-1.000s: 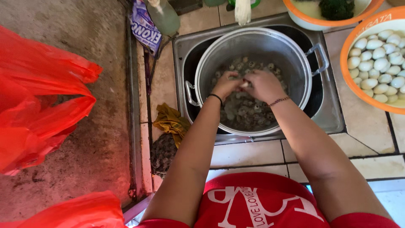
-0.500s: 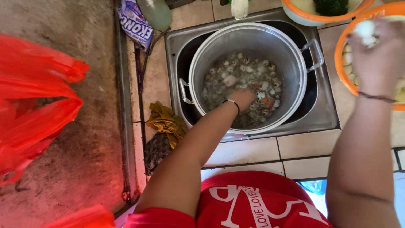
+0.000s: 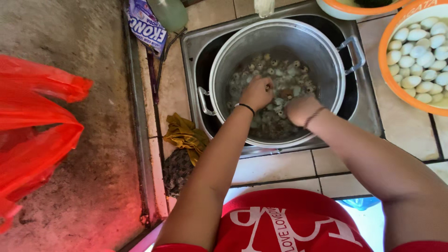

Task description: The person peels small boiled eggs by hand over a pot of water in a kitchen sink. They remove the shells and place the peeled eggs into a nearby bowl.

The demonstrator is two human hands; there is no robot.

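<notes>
I am digging both hands, left hand [image 3: 258, 92] and right hand [image 3: 301, 108], fingers curled, into the pot [image 3: 278, 79] of eggs [image 3: 280, 88]; whether they are grasping any I cannot tell; next I should lift one out.

My fingers are buried among the small speckled eggs [image 3: 287, 86] in the pot [image 3: 322, 44], so what either my left hand [image 3: 257, 92] or right hand [image 3: 301, 108] grips is hidden, while the orange bowl [image 3: 387, 70] at two o'clock runs off the frame's edge
</notes>
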